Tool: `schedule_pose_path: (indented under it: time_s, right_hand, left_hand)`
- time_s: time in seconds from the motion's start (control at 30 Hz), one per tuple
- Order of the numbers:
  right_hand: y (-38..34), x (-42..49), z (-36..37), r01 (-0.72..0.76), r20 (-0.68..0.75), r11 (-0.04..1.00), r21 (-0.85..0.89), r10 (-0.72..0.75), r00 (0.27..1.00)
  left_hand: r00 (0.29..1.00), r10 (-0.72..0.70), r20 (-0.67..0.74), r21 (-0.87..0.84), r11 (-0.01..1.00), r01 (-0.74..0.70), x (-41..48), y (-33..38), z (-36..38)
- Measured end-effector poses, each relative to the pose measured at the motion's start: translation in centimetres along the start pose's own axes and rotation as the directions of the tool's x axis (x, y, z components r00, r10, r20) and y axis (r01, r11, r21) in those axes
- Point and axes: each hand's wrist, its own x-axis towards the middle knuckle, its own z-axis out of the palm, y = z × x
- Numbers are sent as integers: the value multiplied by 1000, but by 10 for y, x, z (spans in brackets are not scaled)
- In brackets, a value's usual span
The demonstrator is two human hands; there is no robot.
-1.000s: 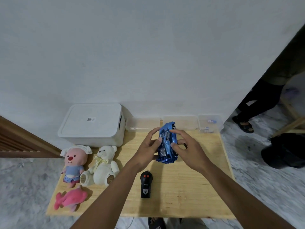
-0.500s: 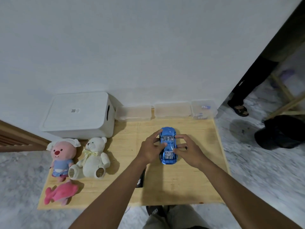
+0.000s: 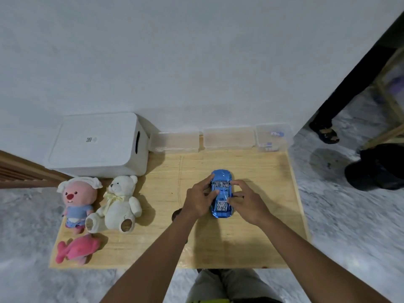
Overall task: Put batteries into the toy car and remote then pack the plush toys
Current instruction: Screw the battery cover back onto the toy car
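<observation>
A shiny blue toy car [image 3: 221,193] stands upright on the wooden table [image 3: 251,237], nose toward the wall. My left hand [image 3: 199,200] grips its left side and my right hand [image 3: 246,202] grips its right side. The black remote [image 3: 176,214] lies under my left forearm, only its tip showing. At the table's left stand a pink plush with a white hat [image 3: 77,202] and a white teddy bear [image 3: 118,204]. A pink fish plush [image 3: 76,249] lies in front of them.
A white lidded storage box [image 3: 98,145] sits at the back left. Three clear plastic containers line the wall; the right one [image 3: 273,137] holds small blue-and-white items. Another person's legs [image 3: 328,119] stand on the floor to the right.
The car went from tilted in the air between my hands to flat on its wheels on the table. Both hands stay on its sides. My view dropped lower.
</observation>
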Motion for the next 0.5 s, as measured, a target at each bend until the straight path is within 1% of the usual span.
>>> schedule_pose_path:
  time_s: [0.03,0.1,0.17,0.2,0.3,0.4,0.5]
  right_hand:
    - [0,-1,-1,10,-21,999,-36,-11,1000]
    - [-1,-1,-6,43,-109,992,-123,-56,992]
    - [-8,6,-16,92,-185,979,-182,-126,975]
    - [-14,11,-21,130,-197,967,-219,-174,965]
    - [-48,31,-34,248,-143,906,-343,-312,939]
    - [-89,55,-28,366,-27,786,-499,-436,900]
    - [-123,86,-7,403,64,660,-635,-474,878]
  left_hand:
    - [1000,6,-1,10,1000,-6,-1,1,0]
    - [1000,18,-12,43,999,-18,-2,6,-4]
    - [999,15,-43,45,999,-13,0,14,-18]
    - [997,29,-75,67,997,-24,3,17,-28]
    - [976,116,-187,252,965,-66,19,22,-71]
    - [954,170,-247,427,903,-50,37,24,-115]
    - [943,215,-255,561,827,-37,62,22,-144]
